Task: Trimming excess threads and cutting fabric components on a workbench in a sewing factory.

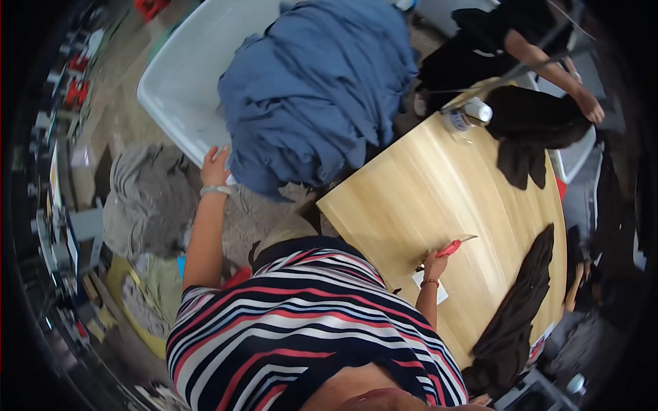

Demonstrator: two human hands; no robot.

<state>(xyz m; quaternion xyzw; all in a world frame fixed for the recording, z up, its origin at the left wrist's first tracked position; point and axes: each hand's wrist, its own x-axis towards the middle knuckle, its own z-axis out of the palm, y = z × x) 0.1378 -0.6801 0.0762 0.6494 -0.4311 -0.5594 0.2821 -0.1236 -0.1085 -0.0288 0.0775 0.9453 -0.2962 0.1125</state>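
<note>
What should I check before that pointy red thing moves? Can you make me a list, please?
1. Right hand holding the red-handled tool: ok, it grips the handle.
2. Left hand away from the blade: ok, it is over by the rim of the white tub.
3. Left hand gripping that rim: cannot tell.
4. Table free of other things: not ok, a dark cloth and a bottle are on it.
5. Other person's hand apart from the blade: ok, it is beyond the table's far side.
</note>
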